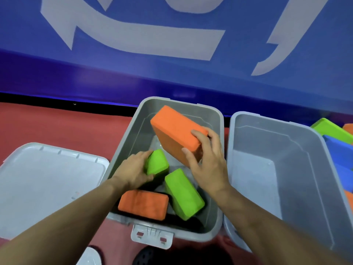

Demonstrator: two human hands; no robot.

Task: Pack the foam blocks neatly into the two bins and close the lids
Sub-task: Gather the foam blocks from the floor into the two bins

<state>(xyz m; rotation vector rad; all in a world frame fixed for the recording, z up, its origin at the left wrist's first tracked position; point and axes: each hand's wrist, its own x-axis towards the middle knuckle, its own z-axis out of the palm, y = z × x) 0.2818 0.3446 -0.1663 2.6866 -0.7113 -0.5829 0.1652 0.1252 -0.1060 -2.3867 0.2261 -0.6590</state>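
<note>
The big orange rectangular foam block (176, 131) is sitting tilted inside the middle grey plastic bin (216, 119), far end up near the back wall, and the right hand (206, 161) is gripping its near corner, fingers curled over the top edge and thumb pressing on the side. Just left of that, the left hand (133, 169) is wrapping around a smaller bright green foam block (157, 162) that's lying lower in the same bin, thumb on its near side and fingers over the far side. Two more blocks are lying loose at the bin's near end: a second green foam block (183, 194) angled under the right wrist and a flat orange foam block (143, 204) by the left forearm. Right beside it, the other grey bin (277, 169) is standing open. A grey lid (47, 178) is lying on the red floor (66, 127) to the left, and a pile of green, blue and orange blocks (338, 142) is peeking out past the right bin.
</note>
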